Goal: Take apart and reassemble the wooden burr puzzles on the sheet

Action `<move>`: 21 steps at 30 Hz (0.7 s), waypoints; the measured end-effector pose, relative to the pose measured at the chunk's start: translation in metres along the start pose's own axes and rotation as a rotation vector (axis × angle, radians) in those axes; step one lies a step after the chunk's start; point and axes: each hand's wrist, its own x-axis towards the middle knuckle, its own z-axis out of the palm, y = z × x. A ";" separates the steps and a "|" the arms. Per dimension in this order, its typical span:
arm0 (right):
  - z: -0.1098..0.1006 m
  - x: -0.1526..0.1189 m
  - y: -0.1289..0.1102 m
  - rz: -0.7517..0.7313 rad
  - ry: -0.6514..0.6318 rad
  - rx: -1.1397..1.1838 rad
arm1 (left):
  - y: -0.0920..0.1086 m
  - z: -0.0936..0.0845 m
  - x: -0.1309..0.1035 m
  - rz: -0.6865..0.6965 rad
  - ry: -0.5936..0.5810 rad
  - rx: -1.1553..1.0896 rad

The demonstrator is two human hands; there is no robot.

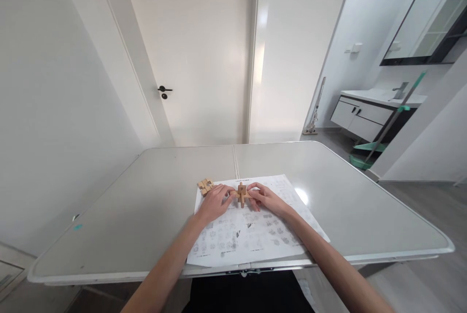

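A wooden burr puzzle (242,197), made of interlocking bars, is held between my two hands over a printed paper sheet. From the left, my left hand (218,201) grips the end of one of its bars, thumb and fingers closed. On the other side my right hand (265,198) pinches the opposite end, with its lower fingers curled beneath. Beyond my left hand lies a small group of loose wooden pieces (205,186), partly hidden by the fingers. The large paper sheet (251,242) shows rows of small printed diagrams.
The sheet lies on a pale folding table (153,225) with a metal rim and a centre seam. A white door (204,60) stands behind it. To the right are a sink cabinet (365,111), a mirror (423,21) and a green dustpan (361,161).
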 end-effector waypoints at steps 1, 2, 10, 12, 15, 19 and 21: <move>0.000 0.000 0.000 0.001 -0.001 -0.002 | 0.000 0.000 0.000 0.003 -0.002 -0.001; 0.000 0.000 0.000 0.002 -0.001 -0.005 | 0.000 0.000 0.000 0.006 -0.004 -0.003; 0.001 0.001 -0.001 0.009 0.006 -0.037 | -0.001 0.003 0.000 -0.002 -0.022 -0.026; 0.001 0.001 -0.001 0.010 0.010 -0.047 | 0.000 0.003 0.000 -0.015 -0.025 -0.040; 0.001 0.002 0.000 0.012 0.015 -0.055 | 0.001 0.002 -0.001 -0.049 -0.022 -0.066; 0.001 0.002 0.000 0.009 0.014 -0.058 | 0.001 0.001 -0.002 -0.096 -0.024 -0.107; 0.000 0.002 0.000 0.006 0.011 -0.059 | 0.001 0.002 -0.002 -0.108 -0.039 -0.130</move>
